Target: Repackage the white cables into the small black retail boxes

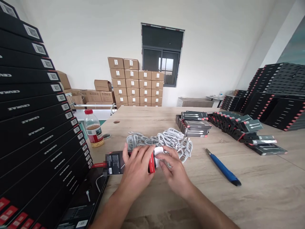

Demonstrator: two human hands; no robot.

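Note:
My left hand (138, 170) is wrapped over a slim black retail box (115, 163) with printed text, lying lengthwise above the table. A red edge shows at the box's right end. There my right hand (175, 173) pinches a white piece (158, 152) that sticks out of this end; whether it is an insert or a flap I cannot tell. Just behind both hands lies a heap of coiled white-grey cables (170, 138). Part of the box is hidden under my left fingers.
A tall stack of black boxes (35, 111) rises at the left. Beside it stands a red-capped bottle (94, 132). At the right lie a blue-handled tool (224, 170) and small cable boxes (194, 124). Cardboard cartons (132, 83) are piled against the wall.

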